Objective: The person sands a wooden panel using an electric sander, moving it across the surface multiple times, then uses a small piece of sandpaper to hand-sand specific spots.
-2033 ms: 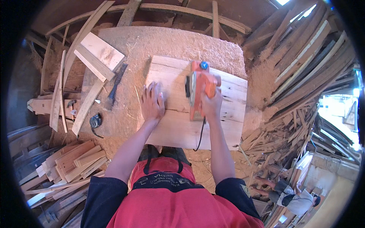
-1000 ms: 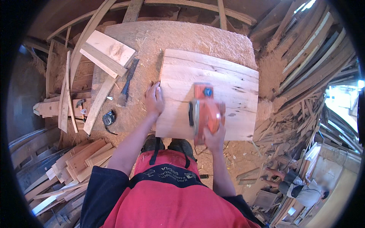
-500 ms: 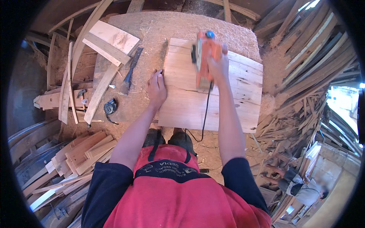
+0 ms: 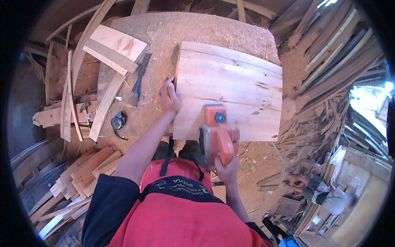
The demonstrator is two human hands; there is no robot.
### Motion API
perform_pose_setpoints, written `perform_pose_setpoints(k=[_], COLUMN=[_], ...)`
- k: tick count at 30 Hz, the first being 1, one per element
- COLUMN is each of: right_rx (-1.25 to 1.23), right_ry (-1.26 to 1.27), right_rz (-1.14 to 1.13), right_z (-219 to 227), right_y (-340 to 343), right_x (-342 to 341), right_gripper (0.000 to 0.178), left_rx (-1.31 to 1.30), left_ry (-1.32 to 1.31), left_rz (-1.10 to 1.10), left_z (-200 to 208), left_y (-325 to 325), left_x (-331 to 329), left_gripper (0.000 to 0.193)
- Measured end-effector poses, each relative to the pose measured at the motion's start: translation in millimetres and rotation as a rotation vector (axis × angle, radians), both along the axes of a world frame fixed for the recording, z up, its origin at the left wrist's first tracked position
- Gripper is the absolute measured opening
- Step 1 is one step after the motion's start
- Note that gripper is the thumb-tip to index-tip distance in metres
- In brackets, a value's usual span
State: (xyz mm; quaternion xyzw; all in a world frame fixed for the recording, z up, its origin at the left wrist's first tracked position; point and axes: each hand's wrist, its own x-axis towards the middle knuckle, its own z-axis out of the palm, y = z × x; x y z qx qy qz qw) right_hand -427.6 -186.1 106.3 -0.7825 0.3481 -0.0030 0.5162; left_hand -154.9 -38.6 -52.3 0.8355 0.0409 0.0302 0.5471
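A pale wooden panel (image 4: pixel 222 78) with dark knots lies flat on the dusty workbench (image 4: pixel 162 35). My right hand (image 4: pixel 227 169) is wrapped round the handle of an orange electric planer (image 4: pixel 218 131) with a blue front knob. The planer's front rests over the panel's near edge, and its rear reaches past that edge toward my body. Against the panel's left edge sits my left hand (image 4: pixel 169 98), fingers stretched out and lying along the side. Left of this hand are a dark, long-bladed brush-like tool (image 4: pixel 140 80) and a black tape measure (image 4: pixel 118 120).
Thin boards (image 4: pixel 117 43) lie across the bench's far left, with a hammer (image 4: pixel 85 110) beyond its left edge. Stacked offcuts (image 4: pixel 84 171) stand at lower left. Timber piles (image 4: pixel 345 53) line the right side. Another person (image 4: pixel 329 197) is at lower right.
My right hand has drawn the planer from the panel's far part back to its near edge. My left hand stays at the left edge. Something blue and black has appeared at lower right.
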Motion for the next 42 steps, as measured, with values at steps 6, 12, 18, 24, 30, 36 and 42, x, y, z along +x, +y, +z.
perform_pose_setpoints(k=[6,12,18,24,30,36,42], right_rx=[-0.051,-0.417,-0.274,-0.140,0.138,-0.045,-0.209], right_ry=[-0.308,-0.454,-0.261,-0.186,0.009,-0.183,-0.315], right_rz=[0.089,0.139,0.087,0.201,0.010,0.076,0.142], right_z=[-25.2,-46.7,-45.7,-7.8,9.3,1.8,-1.8], right_y=[-31.8,-73.3,-77.6,-9.4,39.9,23.7,-0.2], right_x=[170.3,347.4,358.7,140.8,-15.6,85.3,246.1], right_gripper=[0.016,0.017,0.024,0.040,0.031,0.030,0.025], left_rx=[0.037,0.011,-0.052,-0.162,-0.129,-0.368,-0.782], left_ry=[-0.003,-0.005,0.059,-0.032,-0.068,-0.023,-0.001], left_rz=[-0.026,-0.043,-0.065,-0.010,-0.002,-0.011,-0.206], left_z=[0.3,21.8,24.5,-1.1,-4.0,-14.2,-24.8], left_y=[5.7,2.5,-3.2,8.6,1.3,-0.8,14.7], left_x=[1.4,0.6,2.5,5.6,3.3,7.8,11.4], left_gripper=[0.050,0.050,0.050,0.051,0.051,0.053,0.056])
